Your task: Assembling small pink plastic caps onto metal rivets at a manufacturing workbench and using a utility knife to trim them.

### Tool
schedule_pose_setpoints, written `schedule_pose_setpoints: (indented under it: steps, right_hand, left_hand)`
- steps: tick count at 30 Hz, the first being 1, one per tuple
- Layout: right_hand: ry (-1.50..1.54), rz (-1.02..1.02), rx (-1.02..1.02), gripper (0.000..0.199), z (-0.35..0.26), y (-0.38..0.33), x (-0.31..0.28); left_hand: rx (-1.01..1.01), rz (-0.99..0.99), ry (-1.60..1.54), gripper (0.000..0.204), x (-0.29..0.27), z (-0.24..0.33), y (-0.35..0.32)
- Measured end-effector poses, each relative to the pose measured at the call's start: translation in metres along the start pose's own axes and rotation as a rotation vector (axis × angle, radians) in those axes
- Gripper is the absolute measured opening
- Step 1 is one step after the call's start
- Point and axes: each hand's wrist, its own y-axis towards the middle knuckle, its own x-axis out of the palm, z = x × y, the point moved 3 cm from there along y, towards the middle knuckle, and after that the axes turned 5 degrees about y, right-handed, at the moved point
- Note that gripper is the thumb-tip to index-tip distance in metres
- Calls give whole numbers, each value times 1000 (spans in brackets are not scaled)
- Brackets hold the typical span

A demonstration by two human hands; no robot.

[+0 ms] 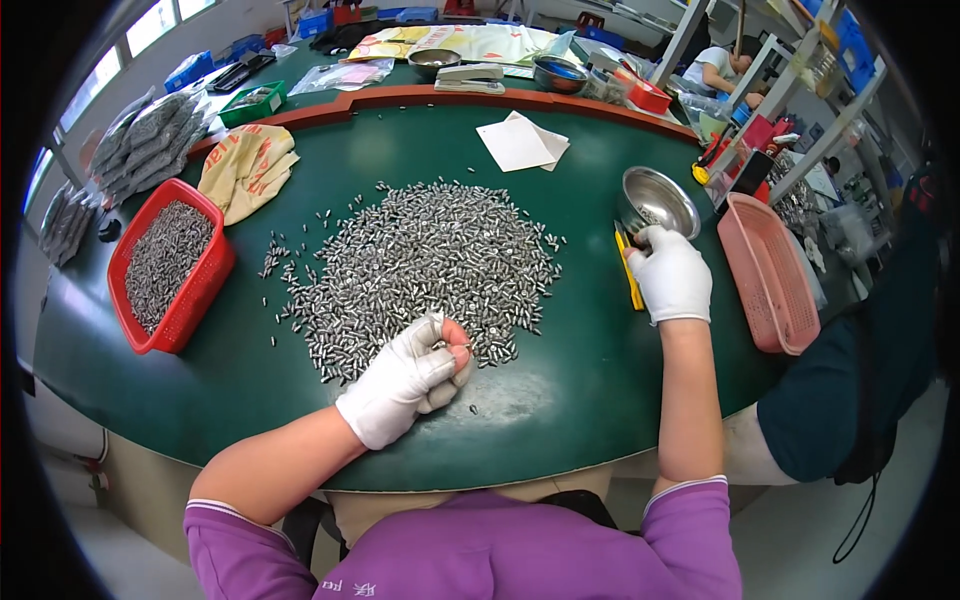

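Observation:
A wide pile of small silvery metal parts (430, 260) covers the middle of the green table. At its near edge is my left hand (410, 380), in a white glove with bare fingertips. Its thumb and fingers are pinched together on what looks like a small metal part, mostly hidden by the fingers. My right hand (674, 275), gloved in white too, has its fingers curled at the near rim of a steel bowl (665, 195). Some small parts lie in that bowl. Whatever the right fingers hold is hidden. Beside them lies a yellow utility knife (630, 270).
At left stands a red basket (200, 290) filled with similar parts, near a crumpled yellowish cloth bag (245, 175). An elongated pink basket (765, 280) is at right. White paper sheets (520, 142) lie behind the pile. A reddish-brown ledge (400, 97) borders the far side. Someone's dark-clothed leg (820, 400) is at right.

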Motion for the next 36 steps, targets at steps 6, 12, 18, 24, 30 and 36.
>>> schedule_pose_setpoints:
  steps: [6, 12, 18, 24, 30, 36]
  right_hand:
    - [-126, -210, 50, 39, 15, 5, 15]
    - [45, -100, 61, 23, 7, 0, 6]
    - [692, -123, -31, 32, -23, -60, -47]
    - [887, -297, -59, 46, 5, -175, -75]
    - [575, -229, -184, 54, 17, -237, -52]
    - [454, -350, -223, 60, -1, -241, -42]
  left_hand:
    - [13, -47, 9, 16, 4, 5, 2]
    - [47, -30, 76, 20, 9, 10, 2]
    - [249, 151, 863, 12, 18, 5, -13]
    - [369, 66, 1487, 8, 62, 4, -33]
    - [414, 94, 1840, 9, 78, -19, -31]
    - [499, 114, 1933, 8, 78, -30, -33]
